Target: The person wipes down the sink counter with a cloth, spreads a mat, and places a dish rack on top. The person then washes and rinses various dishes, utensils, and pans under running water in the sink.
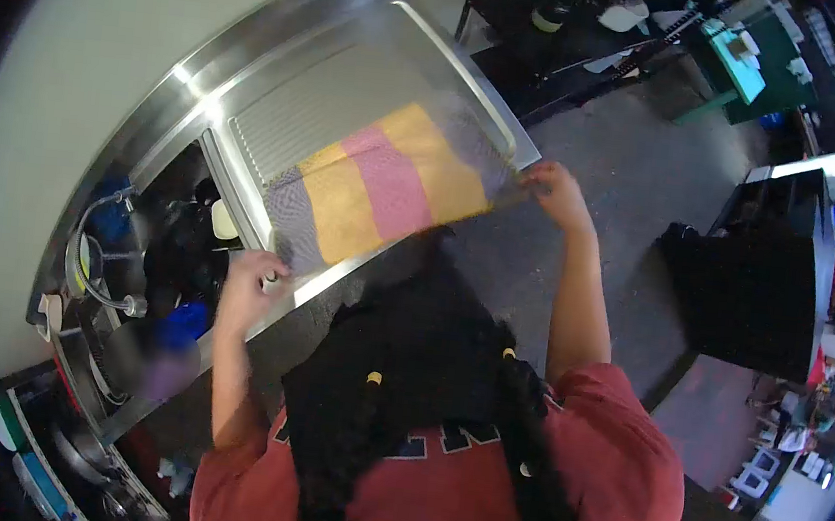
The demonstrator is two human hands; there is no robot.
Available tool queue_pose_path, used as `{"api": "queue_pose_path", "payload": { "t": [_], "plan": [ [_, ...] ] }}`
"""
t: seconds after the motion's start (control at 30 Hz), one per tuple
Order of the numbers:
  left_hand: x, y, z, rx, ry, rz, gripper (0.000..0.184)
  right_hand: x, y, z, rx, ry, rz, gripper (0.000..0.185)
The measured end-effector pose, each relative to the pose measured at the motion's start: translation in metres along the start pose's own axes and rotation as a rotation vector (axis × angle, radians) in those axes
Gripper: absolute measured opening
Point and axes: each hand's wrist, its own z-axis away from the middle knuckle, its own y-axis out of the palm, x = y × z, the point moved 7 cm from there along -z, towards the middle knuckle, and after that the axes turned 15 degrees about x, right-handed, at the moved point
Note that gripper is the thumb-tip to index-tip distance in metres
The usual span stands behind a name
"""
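A striped cloth (395, 183) in yellow, pink and grey is spread out over the ribbed metal drainboard (286, 112), its near side at the front edge. My left hand (252, 285) pinches the cloth's near left corner, beside the sink. At the far right end, my right hand (550, 188) has its fingers closed on the opposite corner, just past the drainboard's edge. The cloth is stretched between both hands.
Left of the drainboard is a sink (177, 247) with dark items inside and a curved faucet (87, 249). A black shelf (518, 49) stands behind on the right. Farther right are a green table (738, 65) and a black cabinet (739, 261).
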Motion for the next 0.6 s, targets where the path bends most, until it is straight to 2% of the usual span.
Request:
{"api": "queue_pose_path", "payload": {
  "t": [0.03, 0.07, 0.1, 0.13, 0.2, 0.27, 0.33, 0.37, 0.4, 0.43, 0.47, 0.5, 0.57, 0.6],
  "plan": [
    [0.001, 0.018, -0.003, 0.041, -0.023, 0.06, 0.023, 0.003, 0.01, -0.005, 0.023, 0.0, -0.002, 0.035],
    [0.004, 0.034, -0.009, 0.048, -0.043, 0.071, 0.023, 0.006, 0.017, -0.007, -0.062, 0.025, 0.066, 0.04],
    [0.005, 0.039, -0.015, -0.079, -0.054, 0.037, 0.026, 0.014, 0.02, -0.011, -0.15, 0.049, 0.134, 0.044],
    [0.003, 0.042, -0.023, -0.21, -0.064, 0.001, 0.029, 0.028, 0.029, -0.023, -0.095, 0.022, 0.075, 0.05],
    [-0.01, 0.05, -0.055, -0.275, -0.111, 0.012, 0.031, 0.046, 0.055, -0.049, -0.072, -0.106, -0.023, 0.044],
    [-0.012, 0.054, -0.1, -0.349, -0.151, 0.015, 0.034, 0.064, 0.081, -0.084, 0.063, -0.192, 0.066, 0.049],
    [0.002, 0.061, -0.136, -0.428, -0.305, -0.118, 0.039, 0.07, 0.098, -0.122, 0.05, -0.255, 0.057, 0.051],
    [0.009, 0.065, -0.151, -0.43, -0.317, -0.121, 0.039, 0.07, 0.102, -0.14, 0.026, -0.306, 0.052, 0.054],
    [0.017, 0.068, -0.166, -0.326, -0.5, -0.228, 0.044, 0.071, 0.101, -0.155, 0.032, -0.312, 0.047, 0.054],
    [0.026, 0.068, -0.178, -0.217, -0.679, -0.333, 0.05, 0.065, 0.1, -0.173, 0.052, -0.219, 0.059, 0.055],
    [0.044, 0.07, -0.185, -0.082, -0.778, -0.186, 0.057, 0.06, 0.101, -0.191, 0.073, -0.123, 0.072, 0.056],
    [0.044, 0.067, -0.192, -0.082, -0.79, -0.181, 0.057, 0.054, 0.101, -0.202, 0.084, -0.131, 0.072, 0.056],
    [0.049, 0.067, -0.211, 0.06, -0.881, -0.225, 0.068, 0.042, 0.098, -0.228, 0.099, -0.111, 0.255, 0.064],
    [0.047, 0.064, -0.219, 0.036, -0.89, -0.222, 0.068, 0.039, 0.094, -0.24, 0.091, -0.135, 0.261, 0.064]
  ]
}}
